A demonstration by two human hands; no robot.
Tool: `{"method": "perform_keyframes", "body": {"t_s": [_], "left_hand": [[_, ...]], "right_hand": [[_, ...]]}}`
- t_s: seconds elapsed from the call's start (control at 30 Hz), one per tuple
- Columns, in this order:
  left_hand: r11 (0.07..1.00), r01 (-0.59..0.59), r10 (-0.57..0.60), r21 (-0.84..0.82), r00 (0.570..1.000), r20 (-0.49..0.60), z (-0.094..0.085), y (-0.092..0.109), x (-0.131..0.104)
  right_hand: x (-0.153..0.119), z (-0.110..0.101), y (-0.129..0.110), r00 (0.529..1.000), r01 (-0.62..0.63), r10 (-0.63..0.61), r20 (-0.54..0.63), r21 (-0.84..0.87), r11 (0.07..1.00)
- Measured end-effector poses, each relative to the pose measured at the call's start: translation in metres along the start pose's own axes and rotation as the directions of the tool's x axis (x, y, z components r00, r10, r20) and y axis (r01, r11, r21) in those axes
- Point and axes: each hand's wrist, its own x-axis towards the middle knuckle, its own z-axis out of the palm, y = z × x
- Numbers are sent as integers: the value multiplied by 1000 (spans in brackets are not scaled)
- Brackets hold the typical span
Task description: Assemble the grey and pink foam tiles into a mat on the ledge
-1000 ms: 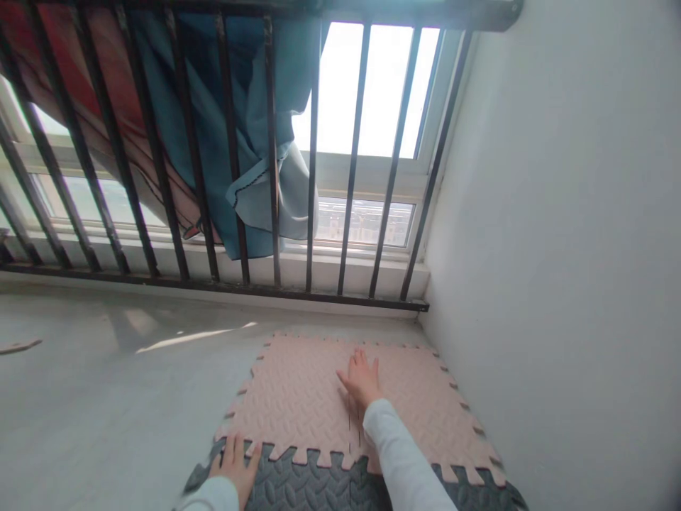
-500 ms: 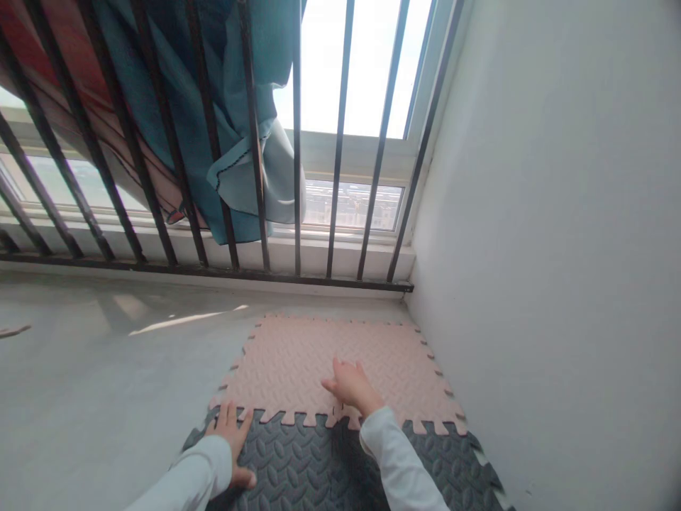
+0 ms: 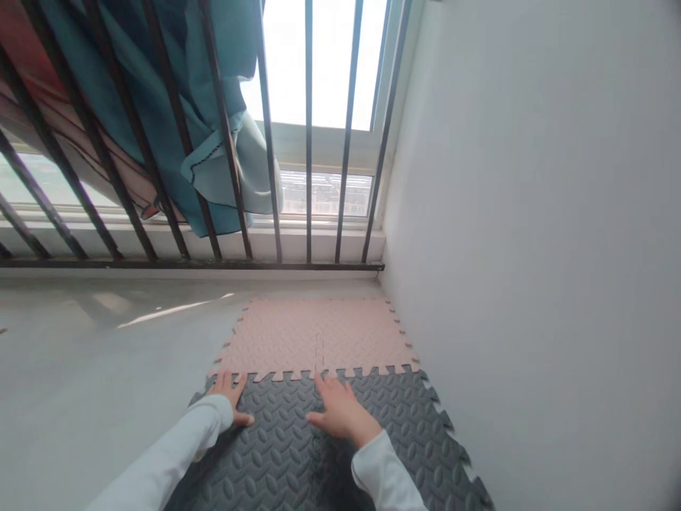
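Lying before the railing (image 3: 245, 265) are a pink mat (image 3: 281, 332) and dark mat (image 3: 277, 454), your left hand (image 3: 230, 399) and right hand (image 3: 343, 411) splayed near their seam (image 3: 294, 375), where sideways pushing could lift the teeth (image 3: 350, 372).

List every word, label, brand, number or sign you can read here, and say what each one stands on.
None: no readable text on the pink mat, dark gray mat, blue cloth, black railing or white wall. The mats' raised marks are surface texture, not lettering.
Too small and blurred to tell: any lettering in the view outside through the lower window.
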Motion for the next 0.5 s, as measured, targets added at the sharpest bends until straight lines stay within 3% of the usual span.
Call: {"method": "perform_keyframes", "body": {"t_s": [0.07,0.17,0.27,0.33,0.4,0.5], "left_hand": [[1000,3,-4,-3,1000,-18,-1,0,-3],[997,81,-82,-19,996,-47,-6,5,-12],[975,221,-223,-30,970,-98,-11,19,-24],[967,254,-256,-35,950,-177,-12,34,-34],[980,191,-197,-46,951,-237,-7,52,-52],[998,7,-21,-62,977,-214,18,81,-92]], "right_hand": [[-35,1,4,997,-74,74,6,47,996],[-89,8,9,973,-213,216,-76,45,976],[-132,33,17,937,-317,323,-136,64,946],[-150,60,25,915,-353,359,-186,68,933],[-160,90,34,887,-378,377,-265,50,925],[-165,125,44,833,-421,401,-380,35,907]]}}
